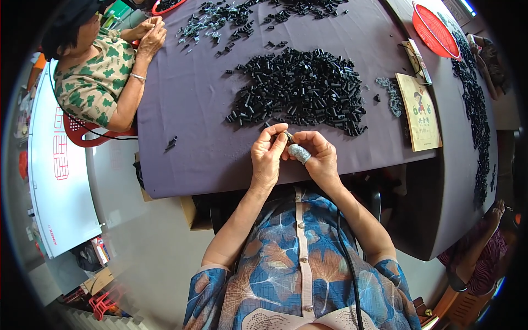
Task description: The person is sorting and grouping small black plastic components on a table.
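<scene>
My left hand (pixel 267 158) and my right hand (pixel 320 158) meet just over the near edge of the cloth-covered table. The fingers of both are closed in a pinch around a small dark piece (pixel 289 137), mostly hidden by the fingertips. A grey, speckled wrap (pixel 300 153) covers one digit of my right hand. Directly beyond my hands lies a wide heap of short black cylindrical parts (pixel 302 88). Off to the left of my hands, a few loose black parts (pixel 171 143) rest on the cloth.
Across the left corner sits a co-worker (pixel 102 71), hands together. More black parts and pale bits (pixel 220 25) lie at the back. At right are a yellowish booklet (pixel 419 113), a red basket (pixel 434 30), another table's row of black parts (pixel 476 115) and other people.
</scene>
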Motion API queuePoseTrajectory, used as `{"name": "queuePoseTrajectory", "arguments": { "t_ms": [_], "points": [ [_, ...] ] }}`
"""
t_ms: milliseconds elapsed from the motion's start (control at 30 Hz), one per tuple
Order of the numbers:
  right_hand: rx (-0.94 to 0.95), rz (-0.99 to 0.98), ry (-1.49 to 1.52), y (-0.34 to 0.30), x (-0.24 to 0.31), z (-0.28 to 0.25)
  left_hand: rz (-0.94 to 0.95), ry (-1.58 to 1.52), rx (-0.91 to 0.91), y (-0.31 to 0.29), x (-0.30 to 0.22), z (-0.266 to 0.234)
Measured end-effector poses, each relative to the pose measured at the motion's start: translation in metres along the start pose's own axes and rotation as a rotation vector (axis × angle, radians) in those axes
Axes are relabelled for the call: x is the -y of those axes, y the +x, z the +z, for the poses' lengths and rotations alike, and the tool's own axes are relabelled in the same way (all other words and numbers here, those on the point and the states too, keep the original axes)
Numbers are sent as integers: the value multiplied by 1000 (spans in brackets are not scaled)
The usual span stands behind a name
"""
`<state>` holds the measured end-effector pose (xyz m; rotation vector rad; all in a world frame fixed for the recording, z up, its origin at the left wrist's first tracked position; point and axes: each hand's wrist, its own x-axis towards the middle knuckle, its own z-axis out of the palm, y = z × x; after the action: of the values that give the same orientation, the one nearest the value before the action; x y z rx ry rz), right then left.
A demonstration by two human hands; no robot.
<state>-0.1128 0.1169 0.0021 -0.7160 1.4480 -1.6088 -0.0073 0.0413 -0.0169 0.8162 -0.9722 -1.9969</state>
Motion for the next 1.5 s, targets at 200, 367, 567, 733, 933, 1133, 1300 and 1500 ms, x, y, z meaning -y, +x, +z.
{"name": "queuePoseTrajectory", "arguments": {
  "t_ms": [200,367,567,733,933,1133,1300,1500],
  "points": [
    [0,11,26,0,-3,-2,-35,-29,-3,-1,-1,1],
    [17,7,-9,1,-2,-5,-57,-22,44,-1,-5,-1],
    [24,-140,-10,0,-9,-6,-166,-115,79,2,-7,-8],
    [146,-316,-402,6,10,-6,-154,-66,118,0,-10,-8],
    [198,-340,-308,14,-4,-14,-247,-12,182,0,-22,-5],
    [208,-248,-65,15,-9,-12,-258,-75,204,3,-18,-12],
    [202,-246,-30,16,-9,-12,-290,-63,176,4,-22,-8],
    [204,-203,-64,13,-2,-10,-315,-78,190,5,-23,-11]
  ]
}}
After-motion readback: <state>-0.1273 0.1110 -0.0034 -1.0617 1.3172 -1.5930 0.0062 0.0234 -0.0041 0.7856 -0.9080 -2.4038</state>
